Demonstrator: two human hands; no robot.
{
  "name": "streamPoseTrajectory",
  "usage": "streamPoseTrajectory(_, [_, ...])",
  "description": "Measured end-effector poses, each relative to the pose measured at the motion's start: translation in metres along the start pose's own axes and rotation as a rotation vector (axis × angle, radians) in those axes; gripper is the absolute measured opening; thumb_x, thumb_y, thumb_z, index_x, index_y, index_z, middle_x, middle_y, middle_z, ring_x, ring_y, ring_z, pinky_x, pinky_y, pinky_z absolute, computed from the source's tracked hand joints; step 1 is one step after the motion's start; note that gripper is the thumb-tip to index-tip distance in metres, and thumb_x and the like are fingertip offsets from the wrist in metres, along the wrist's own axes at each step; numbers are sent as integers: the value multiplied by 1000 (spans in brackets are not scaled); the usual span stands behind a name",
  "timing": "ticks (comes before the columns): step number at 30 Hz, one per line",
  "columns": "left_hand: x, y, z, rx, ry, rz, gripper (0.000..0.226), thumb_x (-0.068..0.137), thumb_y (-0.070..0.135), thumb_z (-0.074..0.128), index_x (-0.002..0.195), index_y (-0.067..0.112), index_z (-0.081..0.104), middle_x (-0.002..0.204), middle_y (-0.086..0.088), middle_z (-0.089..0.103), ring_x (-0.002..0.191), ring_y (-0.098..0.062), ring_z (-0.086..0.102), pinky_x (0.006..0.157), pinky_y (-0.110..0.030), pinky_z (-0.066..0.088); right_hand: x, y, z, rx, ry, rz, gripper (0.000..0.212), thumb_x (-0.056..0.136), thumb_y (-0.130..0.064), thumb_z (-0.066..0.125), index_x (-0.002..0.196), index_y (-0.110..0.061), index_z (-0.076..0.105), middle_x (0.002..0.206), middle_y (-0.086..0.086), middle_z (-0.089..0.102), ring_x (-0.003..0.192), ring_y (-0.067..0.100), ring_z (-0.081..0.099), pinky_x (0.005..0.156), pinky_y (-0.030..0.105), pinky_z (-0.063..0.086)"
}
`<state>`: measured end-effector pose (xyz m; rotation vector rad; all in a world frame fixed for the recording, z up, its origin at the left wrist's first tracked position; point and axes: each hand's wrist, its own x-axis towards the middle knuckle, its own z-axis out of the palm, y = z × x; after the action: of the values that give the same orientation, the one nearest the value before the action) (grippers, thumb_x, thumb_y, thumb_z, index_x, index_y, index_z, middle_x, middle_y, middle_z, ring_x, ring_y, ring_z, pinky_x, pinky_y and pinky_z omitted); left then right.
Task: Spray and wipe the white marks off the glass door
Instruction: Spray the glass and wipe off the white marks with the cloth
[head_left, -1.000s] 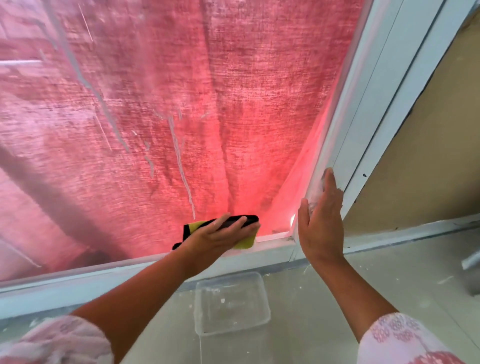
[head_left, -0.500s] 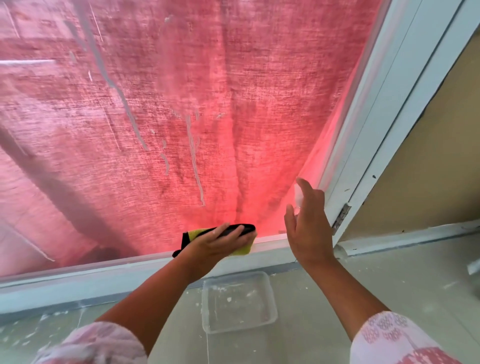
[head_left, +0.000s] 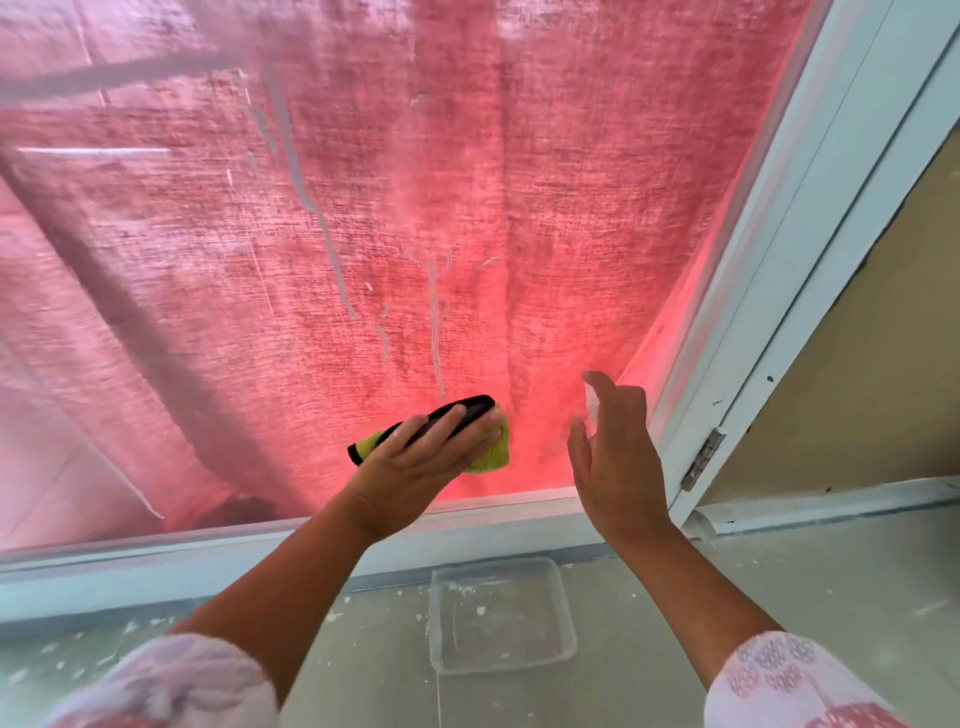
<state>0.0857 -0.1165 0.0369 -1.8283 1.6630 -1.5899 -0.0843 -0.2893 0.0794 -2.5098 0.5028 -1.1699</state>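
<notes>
The glass door (head_left: 467, 208) fills the upper view, with a red woven curtain behind it. White streaks (head_left: 434, 322) run down the pane above my left hand, and a longer streak (head_left: 317, 208) lies further left. My left hand (head_left: 421, 457) presses a yellow-green cloth with a black edge (head_left: 491, 452) flat against the lower glass with straight fingers. My right hand (head_left: 618, 467) is open with fingers spread, held before the glass near its lower right corner and holding nothing. No spray bottle is in view.
The white door frame (head_left: 769, 260) runs up the right side, with a metal hinge (head_left: 702, 460) low on it and a beige wall (head_left: 857, 389) beyond. A clear plastic tray (head_left: 498, 613) sits on the paint-flecked floor below the bottom rail.
My left hand has slid the cloth upward from the bottom rail onto the glass. My right hand has left the door frame and moved left in front of the pane.
</notes>
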Motion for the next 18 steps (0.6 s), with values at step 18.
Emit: streamPoseTrajectory(18, [-21, -48, -34, -59, -126, -127, 65, 92, -4, 8, 145, 20, 37, 153, 2, 29, 129, -24, 38, 89, -37, 34, 27, -51, -36, 123, 109, -91, 46, 94, -10, 51, 138, -17, 39, 99, 3, 47, 58, 14, 47, 54, 37, 51])
